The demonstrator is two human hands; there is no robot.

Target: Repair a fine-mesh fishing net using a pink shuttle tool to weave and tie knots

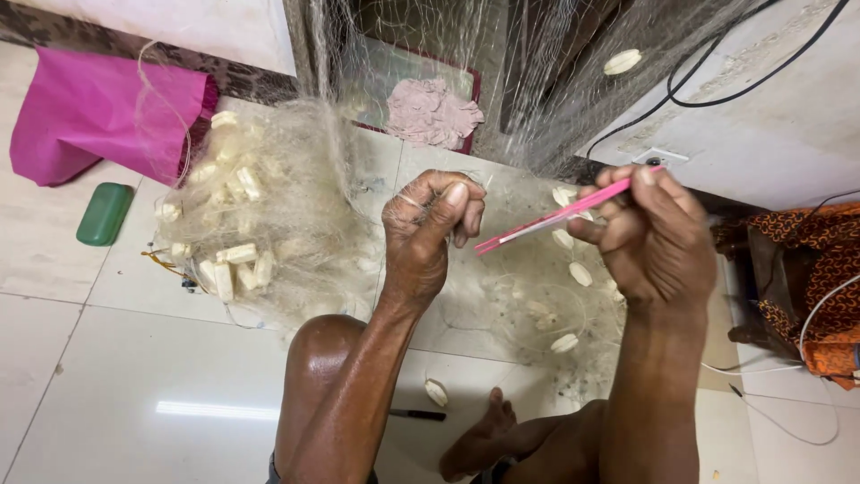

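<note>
My left hand is closed around fine strands of a pale fishing net, pinching the mesh between thumb and fingers. My right hand grips a flat pink netting needle that points left toward the left hand. The net hangs from above and heaps on the floor at the left, with several small white oval floats caught in it. More floats lie under the mesh beneath my right hand. My bare knee and foot show below.
A pink cloth and a green bar lie on the tiled floor at left. A crumpled pinkish rag sits on a tray behind. Black cables run at upper right; patterned orange fabric is at right. A dark pen lies by my foot.
</note>
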